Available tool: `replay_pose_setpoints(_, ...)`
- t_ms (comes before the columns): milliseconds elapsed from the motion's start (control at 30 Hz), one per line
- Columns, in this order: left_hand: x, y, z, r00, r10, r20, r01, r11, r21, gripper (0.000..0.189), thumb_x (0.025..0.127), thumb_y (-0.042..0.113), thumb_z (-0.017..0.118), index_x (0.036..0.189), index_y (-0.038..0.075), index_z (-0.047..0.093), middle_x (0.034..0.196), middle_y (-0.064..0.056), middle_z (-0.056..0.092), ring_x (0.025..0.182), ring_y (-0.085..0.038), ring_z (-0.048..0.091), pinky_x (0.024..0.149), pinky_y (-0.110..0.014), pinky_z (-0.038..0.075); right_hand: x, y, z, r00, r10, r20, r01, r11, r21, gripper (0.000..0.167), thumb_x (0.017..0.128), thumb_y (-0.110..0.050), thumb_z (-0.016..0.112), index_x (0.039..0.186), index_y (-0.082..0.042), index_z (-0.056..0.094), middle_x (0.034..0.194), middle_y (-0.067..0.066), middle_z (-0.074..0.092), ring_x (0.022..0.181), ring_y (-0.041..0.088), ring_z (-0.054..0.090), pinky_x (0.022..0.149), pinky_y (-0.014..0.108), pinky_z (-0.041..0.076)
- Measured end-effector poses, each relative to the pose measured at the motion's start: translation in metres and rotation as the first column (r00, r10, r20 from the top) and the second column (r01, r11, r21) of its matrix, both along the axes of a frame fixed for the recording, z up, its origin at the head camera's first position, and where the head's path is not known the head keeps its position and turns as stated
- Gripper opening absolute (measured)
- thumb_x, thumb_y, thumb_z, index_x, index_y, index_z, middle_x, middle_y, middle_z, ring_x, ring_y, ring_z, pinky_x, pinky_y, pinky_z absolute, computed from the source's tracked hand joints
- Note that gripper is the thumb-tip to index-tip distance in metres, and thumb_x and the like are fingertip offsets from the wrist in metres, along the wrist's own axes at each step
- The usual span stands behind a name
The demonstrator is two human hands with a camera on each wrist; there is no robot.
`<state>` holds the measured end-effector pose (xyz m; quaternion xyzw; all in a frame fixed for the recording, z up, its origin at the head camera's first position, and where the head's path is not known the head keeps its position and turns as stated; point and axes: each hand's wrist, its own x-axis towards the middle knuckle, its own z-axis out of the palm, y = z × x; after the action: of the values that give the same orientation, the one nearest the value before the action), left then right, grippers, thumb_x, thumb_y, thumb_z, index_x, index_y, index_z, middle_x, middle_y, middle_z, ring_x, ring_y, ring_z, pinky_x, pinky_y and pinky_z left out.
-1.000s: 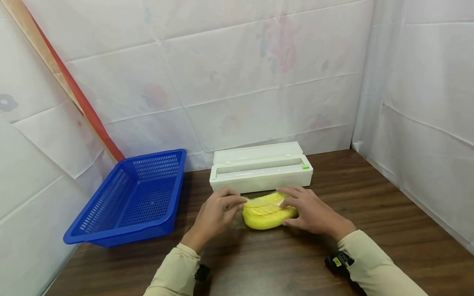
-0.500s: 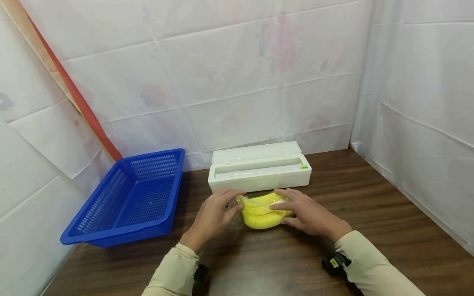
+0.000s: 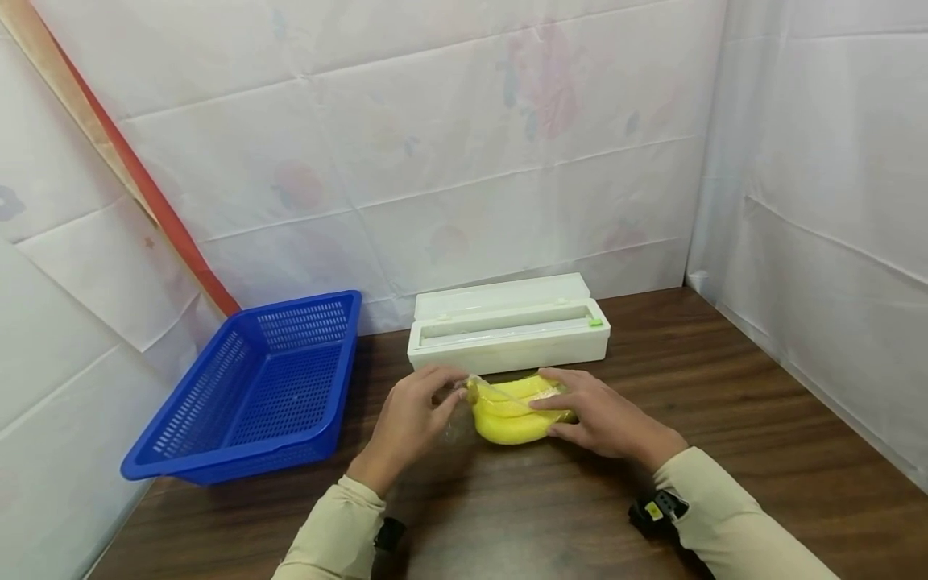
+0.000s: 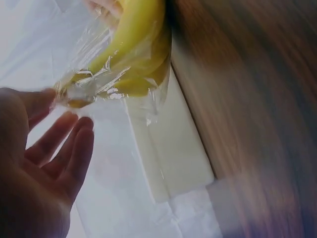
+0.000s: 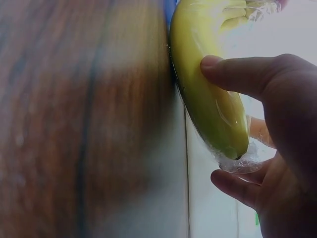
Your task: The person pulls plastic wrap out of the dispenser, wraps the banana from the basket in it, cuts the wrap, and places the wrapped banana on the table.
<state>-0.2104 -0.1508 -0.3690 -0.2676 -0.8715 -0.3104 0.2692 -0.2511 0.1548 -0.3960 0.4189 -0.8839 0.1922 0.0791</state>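
Note:
A bunch of yellow bananas wrapped in clear cling film lies on the table. My left hand is at the stem end, where its thumb and fingertips pinch the loose film; the left wrist view shows the film gathered there. From the other end my right hand holds the bunch. Its thumb presses the near banana, as the right wrist view shows, while the other fingers reach over the top and far side. Crumpled film sticks out past the banana tips.
Behind the bananas stands a white cling film box, its lid raised, with a green slider at its right end. To the left is a blue slotted basket. White sheeting hangs behind the brown wooden table.
My left hand has drawn slightly left, pulling film out from the stem end. Some right-hand fingers have shifted left over the bananas, which stay almost in place.

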Motion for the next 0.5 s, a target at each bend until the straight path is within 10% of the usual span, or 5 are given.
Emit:
replay_pose_setpoints(267,-0.001,-0.013,-0.005,0.987,-0.091,0.135,0.098,0.994,-0.051,0.065,0.082,0.003,0.083,0.140,0.020,0.061,0.123,-0.002,0.063,0.111,-0.020,0.062,0.092,-0.035,0.053,-0.002,0.001,-0.001,0.998,-0.016,0.068,0.019,0.999,-0.036,0.040,0.092,-0.026,0.075,0.131,-0.023,0.069,0.156,0.011,0.039,0.139,0.035,0.039,0.106,0.056,0.040)
replay_pose_setpoints(500,-0.007,-0.013,-0.007,0.983,-0.114,0.144,0.111,0.993,0.027,0.051,0.088,-0.004,0.074,0.134,0.015,0.065,0.125,-0.003,0.068,0.115,-0.019,0.064,0.098,-0.036,0.050,-0.003,0.003,-0.004,0.995,-0.026,0.100,0.032,0.998,-0.055,0.040,0.093,-0.027,0.074,0.132,-0.023,0.068,0.156,0.011,0.039,0.138,0.035,0.038,0.104,0.056,0.040)
